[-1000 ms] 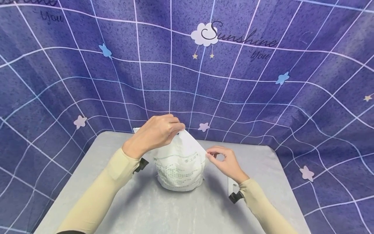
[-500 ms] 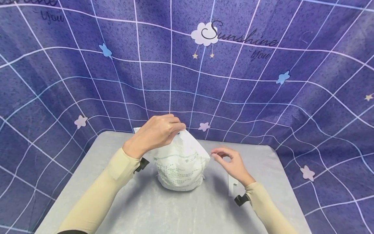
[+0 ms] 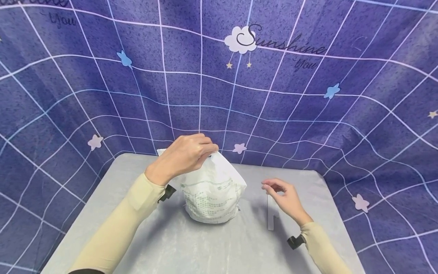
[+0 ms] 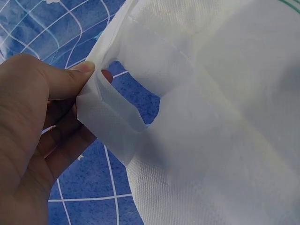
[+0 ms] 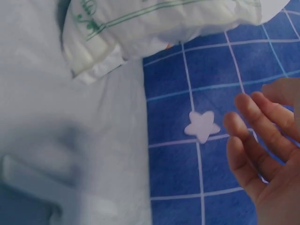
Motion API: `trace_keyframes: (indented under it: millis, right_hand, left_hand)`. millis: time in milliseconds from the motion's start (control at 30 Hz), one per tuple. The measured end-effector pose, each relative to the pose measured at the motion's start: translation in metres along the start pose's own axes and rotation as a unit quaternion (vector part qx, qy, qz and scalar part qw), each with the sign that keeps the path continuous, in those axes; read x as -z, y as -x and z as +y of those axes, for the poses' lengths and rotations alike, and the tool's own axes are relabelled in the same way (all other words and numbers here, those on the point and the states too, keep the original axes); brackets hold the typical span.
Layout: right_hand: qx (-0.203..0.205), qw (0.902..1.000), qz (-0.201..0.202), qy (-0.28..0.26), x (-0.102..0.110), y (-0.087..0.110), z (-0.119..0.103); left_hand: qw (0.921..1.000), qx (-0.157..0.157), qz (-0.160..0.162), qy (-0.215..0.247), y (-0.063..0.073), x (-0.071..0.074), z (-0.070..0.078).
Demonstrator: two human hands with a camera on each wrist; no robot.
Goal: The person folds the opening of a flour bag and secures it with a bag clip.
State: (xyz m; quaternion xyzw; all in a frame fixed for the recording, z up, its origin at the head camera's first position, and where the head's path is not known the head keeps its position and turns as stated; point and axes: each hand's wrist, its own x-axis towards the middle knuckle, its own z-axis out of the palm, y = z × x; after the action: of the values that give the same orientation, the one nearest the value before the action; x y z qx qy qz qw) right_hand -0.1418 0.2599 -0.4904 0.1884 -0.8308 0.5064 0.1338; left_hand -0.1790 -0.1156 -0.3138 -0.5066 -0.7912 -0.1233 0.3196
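A white woven plastic bag (image 3: pixel 212 198) with green print stands upright on the table, its lower part bulging. My left hand (image 3: pixel 186 154) pinches the bag's top edge between thumb and fingers. In the left wrist view, the thumb (image 4: pixel 70 79) lies on the strip beside the bag's oval handle hole (image 4: pixel 136 93). Off to the bag's right, my right hand (image 3: pixel 284 198) holds nothing, its fingers loosely bent. Below those fingers a long, narrow white piece (image 3: pixel 270 220) with a side projection lies on the table, partly hidden by the hand.
The grey-white table (image 3: pixel 212 251) ends at the back and sides against a purple-blue curtain (image 3: pixel 273 99) patterned with a grid and stars. Each wrist bears a small black camera mount (image 3: pixel 296 241). Bare tabletop shows in front of the bag.
My right hand has let go of the bag's right corner and drawn away to the right. More of the white piece shows now. The left hand keeps its pinch with almost no motion.
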Motion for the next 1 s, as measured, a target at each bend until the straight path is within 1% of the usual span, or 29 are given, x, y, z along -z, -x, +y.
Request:
trace_keyframes:
  millis: [100,200,367,500,633,733,867,1000]
  right_hand:
    - [-0.019,0.9996,0.006,0.018,0.004,0.008,0.009]
    - [-0.058,0.9971,0.013,0.048,0.008,0.017,0.018]
    - [-0.127,0.9868,0.018,0.098,0.015,0.029,0.029]
    - [-0.159,0.9780,0.009,0.135,0.022,0.034,0.037]
    - [-0.171,0.9700,-0.013,0.173,0.031,0.034,0.044]
    - [-0.177,0.9639,-0.045,0.194,0.039,0.033,0.048]
    - [-0.190,0.9545,-0.091,0.211,0.048,0.030,0.050]
    - [-0.206,0.9452,-0.128,0.218,0.051,0.028,0.051]
  left_hand:
    - [1.0000,0.000,0.002,0.001,0.000,0.000,0.000]
    - [1.0000,0.001,0.001,0.003,0.001,0.000,-0.001]
    - [1.0000,0.002,0.000,0.006,0.001,0.000,-0.002]
    - [1.0000,0.001,0.001,0.009,0.002,-0.001,-0.002]
    - [0.9999,-0.002,0.003,0.010,0.002,-0.002,-0.002]
    - [0.9999,-0.002,0.005,0.010,0.002,-0.003,-0.003]
    - [1.0000,-0.001,0.004,0.008,0.002,-0.002,-0.002]
    - [1.0000,-0.002,0.002,0.004,0.003,-0.002,-0.003]
